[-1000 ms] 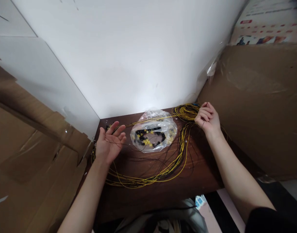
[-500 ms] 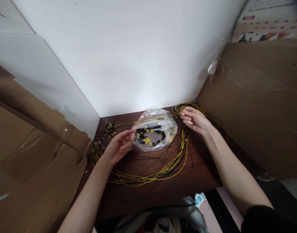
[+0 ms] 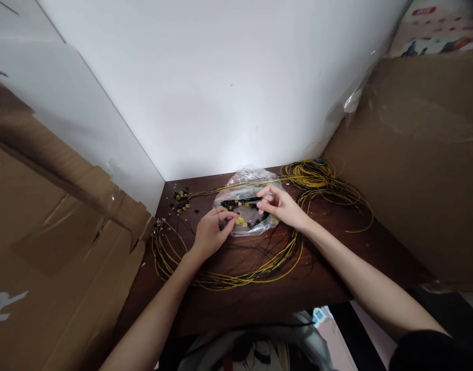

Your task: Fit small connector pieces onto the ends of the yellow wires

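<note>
A clear plastic bag (image 3: 247, 176) lies on the dark brown tabletop (image 3: 259, 299), with small yellow parts (image 3: 242, 222) and black parts (image 3: 254, 224) on it. Over its left side is my left hand (image 3: 212, 233), thumb and forefinger pinched beside the yellow parts; what is between them is too small to tell. Above the bag's right side, my right hand (image 3: 280, 207) has its fingertips drawn together in a pinch. Whatever it grips cannot be made out. A bundle of yellow and black wires (image 3: 236, 281) curves in front of both hands.
A coil of yellow wire (image 3: 309, 174) lies at the back right. Wires run left to small yellow and black connectors (image 3: 181, 207). Cardboard boxes stand at left (image 3: 58, 226) and right (image 3: 425, 154), and a white wall (image 3: 205, 93) rises behind.
My right hand has moved left from the wire coil to above the bag. My left hand has shifted right onto the bag and its fingers have closed into a pinch.
</note>
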`<state>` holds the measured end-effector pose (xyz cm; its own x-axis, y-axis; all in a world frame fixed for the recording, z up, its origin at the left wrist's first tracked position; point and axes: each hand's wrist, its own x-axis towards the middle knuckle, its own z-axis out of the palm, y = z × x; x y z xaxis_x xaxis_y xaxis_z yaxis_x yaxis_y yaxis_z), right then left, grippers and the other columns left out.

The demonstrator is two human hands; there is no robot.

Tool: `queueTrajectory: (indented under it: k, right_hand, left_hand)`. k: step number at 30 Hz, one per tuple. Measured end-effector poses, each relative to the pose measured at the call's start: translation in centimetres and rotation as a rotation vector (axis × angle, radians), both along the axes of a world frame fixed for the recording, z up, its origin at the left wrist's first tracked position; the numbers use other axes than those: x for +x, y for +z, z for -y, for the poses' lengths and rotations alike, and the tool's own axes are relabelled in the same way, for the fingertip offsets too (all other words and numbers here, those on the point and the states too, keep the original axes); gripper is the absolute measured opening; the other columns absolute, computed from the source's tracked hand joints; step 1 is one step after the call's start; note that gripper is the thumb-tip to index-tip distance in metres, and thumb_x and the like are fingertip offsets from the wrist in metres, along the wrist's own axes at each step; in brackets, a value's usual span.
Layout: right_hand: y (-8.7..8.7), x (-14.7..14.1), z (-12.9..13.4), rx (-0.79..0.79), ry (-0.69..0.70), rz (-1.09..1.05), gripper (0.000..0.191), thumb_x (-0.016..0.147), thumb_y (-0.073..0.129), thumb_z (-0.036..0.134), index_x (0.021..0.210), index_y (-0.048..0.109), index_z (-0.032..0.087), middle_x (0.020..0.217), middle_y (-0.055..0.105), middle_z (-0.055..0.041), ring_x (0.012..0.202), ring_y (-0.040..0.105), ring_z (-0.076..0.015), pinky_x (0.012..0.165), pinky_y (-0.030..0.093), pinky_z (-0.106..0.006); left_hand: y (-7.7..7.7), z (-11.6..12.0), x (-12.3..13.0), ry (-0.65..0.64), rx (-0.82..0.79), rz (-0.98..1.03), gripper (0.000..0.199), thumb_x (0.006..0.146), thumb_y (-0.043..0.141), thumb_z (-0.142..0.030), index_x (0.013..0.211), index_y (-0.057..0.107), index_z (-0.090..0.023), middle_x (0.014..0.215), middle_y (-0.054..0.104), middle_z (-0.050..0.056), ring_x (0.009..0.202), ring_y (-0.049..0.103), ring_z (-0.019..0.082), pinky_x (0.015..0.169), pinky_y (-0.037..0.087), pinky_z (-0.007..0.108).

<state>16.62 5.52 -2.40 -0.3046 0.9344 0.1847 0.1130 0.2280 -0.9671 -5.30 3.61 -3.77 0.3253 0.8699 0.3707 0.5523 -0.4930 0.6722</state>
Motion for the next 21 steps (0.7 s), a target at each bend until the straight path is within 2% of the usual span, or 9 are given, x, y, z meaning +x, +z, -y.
queueTrajectory:
  k: [4, 7, 10, 12, 14, 18, 21]
  right_hand:
    - [-0.3, -0.6, 0.4, 0.140, -0.027, 0.215, 0.024, 0.082, 0.054, 0.039, 0.083, 0.057, 0.016, 0.064, 0.063, -0.0021, 0.057, 0.054, -0.0122, 0.057, 0.038, -0.025]
    - [-0.4, -1.0, 0.7, 0.203, -0.010, 0.269, 0.023, 0.086, 0.049, 0.036, 0.092, 0.060, 0.016, 0.066, 0.064, -0.0014, 0.053, 0.051, -0.0110, 0.054, 0.037, -0.024]
    - [-0.6, -1.2, 0.8, 0.170, 0.019, 0.212, 0.029, 0.087, 0.045, 0.033, 0.110, 0.055, 0.018, 0.078, 0.066, -0.0023, 0.050, 0.050, -0.0101, 0.054, 0.041, -0.025]
    - [-0.9, -1.3, 0.7, 0.145, 0.021, 0.150, 0.032, 0.087, 0.044, 0.031, 0.116, 0.051, 0.019, 0.087, 0.066, -0.0044, 0.054, 0.052, -0.0107, 0.056, 0.043, -0.026]
    - [-1.0, -1.2, 0.5, 0.123, -0.003, 0.080, 0.032, 0.085, 0.046, 0.031, 0.114, 0.052, 0.017, 0.089, 0.065, -0.0060, 0.058, 0.054, -0.0117, 0.056, 0.043, -0.026]
    - [-0.8, -0.8, 0.0, 0.005, -0.098, -0.047, 0.031, 0.078, 0.055, 0.036, 0.101, 0.058, 0.015, 0.078, 0.063, -0.0048, 0.059, 0.052, -0.0119, 0.057, 0.042, -0.026]
    - [-0.4, -0.3, -0.2, -0.028, -0.166, -0.033, 0.030, 0.074, 0.061, 0.040, 0.091, 0.063, 0.015, 0.071, 0.061, -0.0032, 0.059, 0.050, -0.0120, 0.057, 0.041, -0.026]
  left_hand:
    - [-0.5, -0.1, 0.6, 0.022, 0.062, -0.133, 0.019, 0.082, 0.053, -0.025, 0.091, 0.069, -0.022, 0.077, 0.057, 0.003, 0.077, 0.052, 0.016, 0.070, 0.039, 0.026]
    - [-0.8, -0.2, 1.0, 0.009, 0.087, -0.227, 0.019, 0.082, 0.054, -0.028, 0.094, 0.068, -0.023, 0.078, 0.056, 0.003, 0.078, 0.051, 0.017, 0.069, 0.039, 0.027]
    - [-1.0, -0.3, 1.1, -0.009, 0.108, -0.285, 0.019, 0.082, 0.054, -0.030, 0.094, 0.068, -0.025, 0.080, 0.055, 0.003, 0.078, 0.050, 0.017, 0.066, 0.038, 0.026]
    - [-1.1, -0.4, 1.1, -0.023, 0.103, -0.277, 0.018, 0.082, 0.054, -0.030, 0.092, 0.069, -0.025, 0.080, 0.054, 0.003, 0.077, 0.050, 0.017, 0.066, 0.038, 0.026]
    - [-1.1, -0.4, 0.9, -0.023, 0.078, -0.240, 0.018, 0.081, 0.055, -0.028, 0.090, 0.069, -0.025, 0.081, 0.055, 0.003, 0.077, 0.051, 0.016, 0.067, 0.039, 0.026]
    - [-0.9, -0.5, 0.7, 0.056, 0.037, -0.145, 0.016, 0.079, 0.057, -0.027, 0.089, 0.069, -0.023, 0.079, 0.057, 0.002, 0.074, 0.053, 0.015, 0.067, 0.039, 0.025]
    - [-0.6, -0.5, 0.5, 0.122, 0.051, -0.055, 0.016, 0.077, 0.060, -0.028, 0.088, 0.070, -0.023, 0.073, 0.056, 0.002, 0.071, 0.052, 0.015, 0.064, 0.037, 0.024]
